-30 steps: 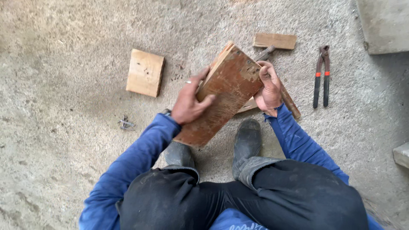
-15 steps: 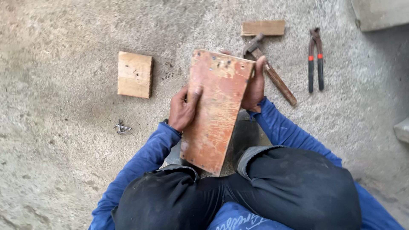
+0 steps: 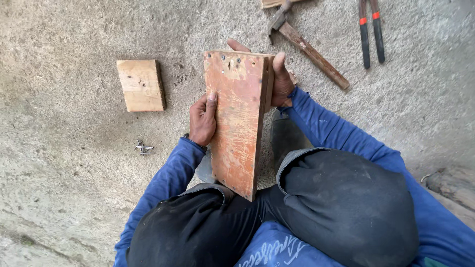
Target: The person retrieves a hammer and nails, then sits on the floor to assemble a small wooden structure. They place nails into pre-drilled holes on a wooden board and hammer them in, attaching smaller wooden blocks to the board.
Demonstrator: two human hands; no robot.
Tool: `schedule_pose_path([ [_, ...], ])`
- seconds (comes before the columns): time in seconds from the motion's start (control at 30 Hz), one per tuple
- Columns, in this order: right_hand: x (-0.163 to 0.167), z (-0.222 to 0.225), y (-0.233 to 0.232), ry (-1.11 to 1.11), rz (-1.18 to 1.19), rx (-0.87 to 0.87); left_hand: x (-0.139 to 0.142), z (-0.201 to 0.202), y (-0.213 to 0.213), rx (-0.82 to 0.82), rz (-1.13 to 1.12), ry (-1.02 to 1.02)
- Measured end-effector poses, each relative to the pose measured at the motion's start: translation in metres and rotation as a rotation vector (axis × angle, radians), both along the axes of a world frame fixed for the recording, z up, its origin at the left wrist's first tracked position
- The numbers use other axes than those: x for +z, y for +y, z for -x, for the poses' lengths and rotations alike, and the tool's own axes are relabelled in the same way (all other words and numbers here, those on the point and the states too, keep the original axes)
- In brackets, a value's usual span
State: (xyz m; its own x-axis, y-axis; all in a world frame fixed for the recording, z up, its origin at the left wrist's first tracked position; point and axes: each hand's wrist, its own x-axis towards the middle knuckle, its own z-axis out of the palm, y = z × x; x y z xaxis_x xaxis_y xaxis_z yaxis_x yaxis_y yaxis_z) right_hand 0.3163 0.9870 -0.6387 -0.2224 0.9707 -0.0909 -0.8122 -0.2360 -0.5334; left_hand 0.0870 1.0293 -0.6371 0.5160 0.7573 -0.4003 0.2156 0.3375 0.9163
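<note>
Being turned upright between the knees, the reddish board is now being held lengthwise, where a second ago it was lying slanted across both hands. The left hand is being closed on its near long edge; the right hand is being wrapped around the far top corner. A hammer is lying just beyond the right hand, a wood block well left of the left hand.

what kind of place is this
Probably an informal carpentry spot on bare ground: a rough concrete floor as the work surface, a hammer, pincers and loose nails lying on it, and a reddish plank in both hands.
</note>
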Motion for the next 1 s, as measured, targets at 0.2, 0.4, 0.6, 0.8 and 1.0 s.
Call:
schedule_pose_path([
  [0.2, 0.0, 0.014, -0.006, 0.027, 0.109, -0.108, 0.001, -0.001, -0.007, 0.007, -0.079, 0.134],
  [0.4, 0.008, 0.019, -0.008, 0.004, 0.092, -0.18, 0.002, 0.002, -0.009, -0.008, -0.127, 0.164],
  [0.6, 0.025, 0.019, -0.009, 0.047, 0.071, -0.158, 0.003, 0.006, -0.011, -0.002, -0.15, 0.131],
  [0.8, 0.043, 0.018, -0.006, 0.033, 0.1, -0.152, 0.007, 0.008, -0.012, -0.008, -0.175, 0.114],
  [1.0, 0.048, 0.016, -0.007, -0.048, 0.087, -0.143, 0.013, 0.008, -0.015, 0.016, -0.193, 0.059],
])
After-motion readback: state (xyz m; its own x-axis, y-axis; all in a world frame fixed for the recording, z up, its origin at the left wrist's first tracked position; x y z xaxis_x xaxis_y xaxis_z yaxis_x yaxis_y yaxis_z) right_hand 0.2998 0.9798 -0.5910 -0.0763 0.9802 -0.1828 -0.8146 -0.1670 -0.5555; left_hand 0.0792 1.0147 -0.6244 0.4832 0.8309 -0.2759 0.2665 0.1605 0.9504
